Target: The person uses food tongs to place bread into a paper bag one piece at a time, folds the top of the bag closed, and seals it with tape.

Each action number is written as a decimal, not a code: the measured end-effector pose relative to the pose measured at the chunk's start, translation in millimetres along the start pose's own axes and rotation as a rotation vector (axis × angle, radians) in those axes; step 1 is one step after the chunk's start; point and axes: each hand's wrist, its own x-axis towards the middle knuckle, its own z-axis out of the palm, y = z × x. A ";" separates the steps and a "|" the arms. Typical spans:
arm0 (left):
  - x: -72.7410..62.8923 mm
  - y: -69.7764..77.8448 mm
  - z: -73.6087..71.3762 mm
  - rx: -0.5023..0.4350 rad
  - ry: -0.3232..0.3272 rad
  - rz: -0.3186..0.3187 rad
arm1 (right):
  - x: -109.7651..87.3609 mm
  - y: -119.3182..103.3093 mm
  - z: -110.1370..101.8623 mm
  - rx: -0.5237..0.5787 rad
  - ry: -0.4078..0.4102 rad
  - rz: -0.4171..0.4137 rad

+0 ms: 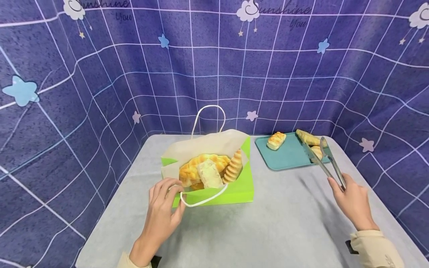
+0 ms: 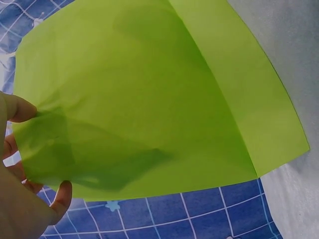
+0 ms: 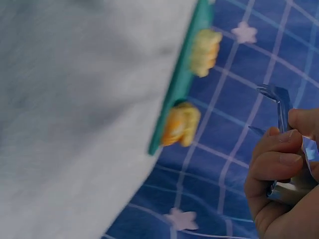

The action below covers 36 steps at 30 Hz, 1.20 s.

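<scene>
Visibly stuffed, a green bag (image 1: pixel 231 194) stands open on a gray table (image 1: pixel 251 230), a person's left hand (image 1: pixel 161 210) pinching its near left rim between thumb and curled fingers. Inside the bag, a pale slice (image 1: pixel 210 175) leans against a golden loaf (image 1: pixel 191 169), with a ridged horn (image 1: pixel 234 167) beside them at the right. To the right of the bag, the right hand (image 1: pixel 353 201) is closed around metal tongs (image 1: pixel 336 170), whose parted tips show against the far end of a teal tray (image 1: pixel 281 158); whether they touch any bread cannot be told. The tray lies right of the bag and apart from it, bearing a topped bun (image 1: pixel 276 141) on the bag's side and, farther from the bag, a long roll (image 1: pixel 308 138) beside a round bun (image 1: pixel 316 151). Behind the bag hangs a blue curtain (image 1: pixel 218 87)
</scene>
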 end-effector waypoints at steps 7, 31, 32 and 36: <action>-0.9 -0.4 -0.7 0.003 0.001 0.005 | -1.6 29.8 18.6 -0.030 -0.112 0.107; -0.6 3.1 -2.1 0.003 -0.004 -0.002 | 14.8 50.5 53.3 -0.075 -0.236 0.288; -0.5 3.3 -2.1 0.003 -0.004 -0.003 | 16.2 50.0 54.4 -0.079 -0.238 0.291; -1.0 3.2 -1.4 0.002 -0.011 -0.006 | 20.2 48.5 56.2 -0.096 -0.247 0.321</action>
